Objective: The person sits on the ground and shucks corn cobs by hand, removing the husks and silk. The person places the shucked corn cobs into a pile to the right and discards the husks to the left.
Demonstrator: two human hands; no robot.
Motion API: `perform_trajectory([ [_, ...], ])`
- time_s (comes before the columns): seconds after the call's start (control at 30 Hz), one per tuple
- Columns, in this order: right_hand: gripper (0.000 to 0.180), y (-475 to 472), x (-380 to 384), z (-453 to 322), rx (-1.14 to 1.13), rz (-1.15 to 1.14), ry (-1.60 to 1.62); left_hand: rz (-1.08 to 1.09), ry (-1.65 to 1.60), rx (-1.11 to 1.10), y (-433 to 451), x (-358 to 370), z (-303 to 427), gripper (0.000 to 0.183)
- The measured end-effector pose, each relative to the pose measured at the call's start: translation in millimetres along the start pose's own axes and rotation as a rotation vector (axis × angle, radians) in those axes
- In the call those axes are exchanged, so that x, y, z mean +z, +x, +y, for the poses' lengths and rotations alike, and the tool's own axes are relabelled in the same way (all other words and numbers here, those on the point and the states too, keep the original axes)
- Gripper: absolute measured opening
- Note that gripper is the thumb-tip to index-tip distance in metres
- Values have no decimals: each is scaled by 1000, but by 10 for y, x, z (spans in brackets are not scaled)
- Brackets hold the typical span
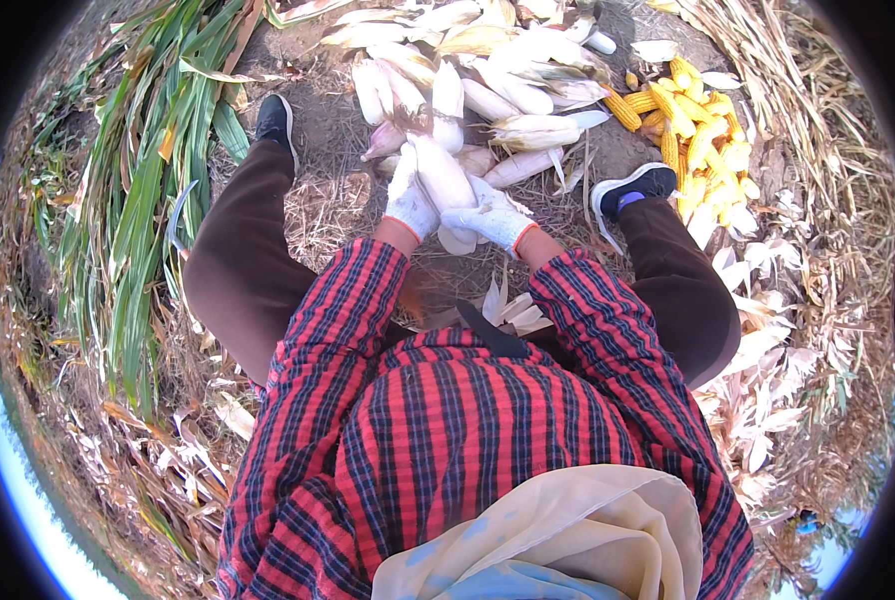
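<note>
Between my two hands is an ear of corn in its pale husk point(441, 172), its far end pointing away from me. My left hand point(411, 196), in a white knit glove, grips its left side. On the right, my right hand point(494, 217), gloved alike, closes around the lower end, where a piece of husk hangs below. Just beyond my hands lies a heap of unhusked corn ears point(526, 131). Bare yellow corn cobs point(691, 127) are piled beyond my right foot. The fingertips are partly hidden by the husk.
Green corn stalks and leaves point(144, 187) lie left of my left leg, with a curved sickle blade point(175, 217) beside them. Loose dry husks point(762, 360) are strewn right of my right knee. Dry stalks point(815, 97) cover the ground at the far right. My shoes flank the husked-ear heap.
</note>
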State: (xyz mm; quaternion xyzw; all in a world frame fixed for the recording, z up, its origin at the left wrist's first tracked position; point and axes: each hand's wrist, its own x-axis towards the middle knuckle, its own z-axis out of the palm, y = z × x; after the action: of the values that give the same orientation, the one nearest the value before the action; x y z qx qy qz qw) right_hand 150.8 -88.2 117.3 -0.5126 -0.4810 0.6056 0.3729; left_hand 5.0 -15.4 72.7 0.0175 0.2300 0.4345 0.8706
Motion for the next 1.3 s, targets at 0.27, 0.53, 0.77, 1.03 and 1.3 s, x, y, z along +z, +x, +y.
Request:
perform_trajectory([
  [0.27, 56, -84, -191, 73, 164, -134, -26, 230, 530, 324, 241, 65, 395, 19],
  [0.53, 56, -215, -400, 274, 366, -304, 963, -210, 92, 119, 290, 26, 462, 24],
  [0.77, 56, -210, -333, 229, 385, -402, 1104, 19, 82, 222, 273, 89, 382, 27],
  [1.03, 56, -212, -338, 151, 296, -270, 1006, 303, 481, -43, 51, 270, 535, 73],
  [1.3, 59, -170, -382, 186, 294, -325, 1134, -56, 346, -49, -71, 420, 243, 25],
])
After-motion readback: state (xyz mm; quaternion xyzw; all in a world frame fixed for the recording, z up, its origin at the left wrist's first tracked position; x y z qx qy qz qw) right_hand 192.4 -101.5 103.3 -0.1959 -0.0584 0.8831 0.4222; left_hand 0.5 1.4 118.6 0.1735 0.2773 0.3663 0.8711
